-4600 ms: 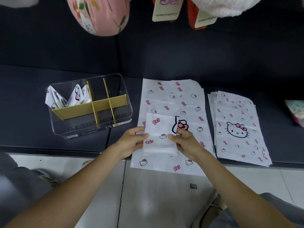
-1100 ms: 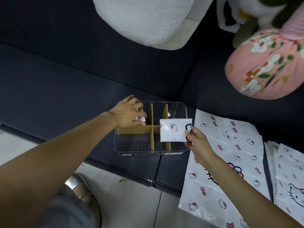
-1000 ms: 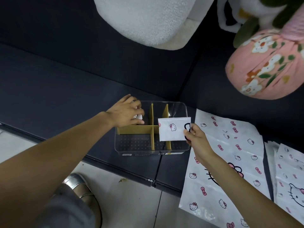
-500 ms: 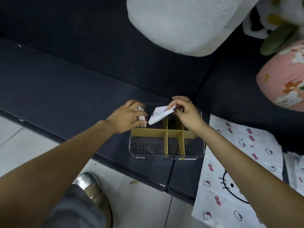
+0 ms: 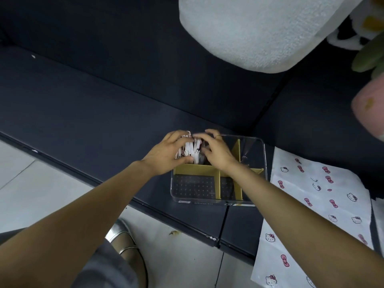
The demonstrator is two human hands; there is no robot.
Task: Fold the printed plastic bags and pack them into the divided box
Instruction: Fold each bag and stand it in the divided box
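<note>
A clear divided box (image 5: 212, 199) with tan dividers stands on the dark bench. Its far left compartment holds several folded printed bags (image 5: 190, 151) standing upright. My left hand (image 5: 166, 152) cups them from the left, fingers curled over their tops. My right hand (image 5: 216, 151) is at the same compartment from the right, fingertips on the newest folded bag. The near compartments hold nothing. A flat printed plastic bag (image 5: 311, 204) with pink bows and cat faces lies right of the box.
A white fleecy cushion (image 5: 259, 30) and a pink plush (image 5: 367, 109) hang overhead at the back right. The bench's front edge (image 5: 145, 204) runs diagonally, with pale floor tiles and my silver shoe (image 5: 122, 238) below it.
My right hand has carried the folded bag from in front of the box up over it and down into the far left compartment. The left hand stays at the stored bags.
</note>
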